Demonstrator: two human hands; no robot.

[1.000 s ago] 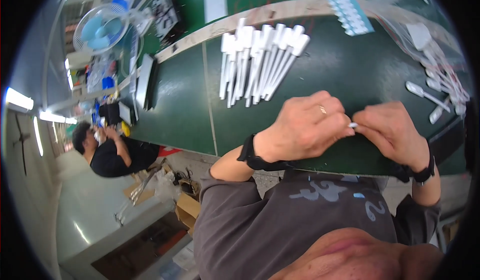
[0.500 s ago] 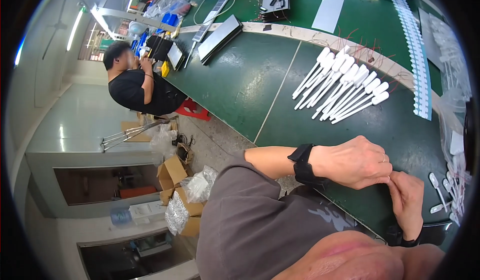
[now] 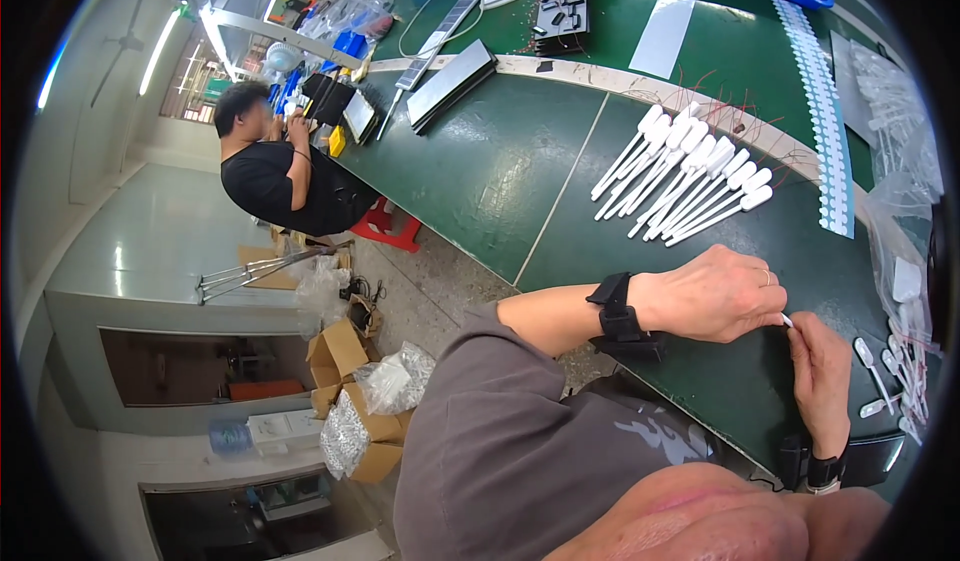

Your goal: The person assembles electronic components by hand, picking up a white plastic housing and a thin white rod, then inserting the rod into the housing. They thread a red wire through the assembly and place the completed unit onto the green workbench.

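Left hand (image 3: 712,295): fingertips pinched on small white piece (image 3: 787,321), between hands | right hand (image 3: 822,366): at its end, closure unclear | white paddle-headed sticks (image 3: 690,173): bunched beyond | judged best: light pinch, steady wrists

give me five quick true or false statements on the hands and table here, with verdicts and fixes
1. The left hand and right hand meet at a small white piece. True.
2. The ring is on the right hand. False: the ring is on the left hand.
3. White stick-shaped pieces lie in a cluster on the green table. True.
4. Those pieces all stand on end. False: they lie down side by side, some overlapping.
5. A co-worker in black sits at the table. True.
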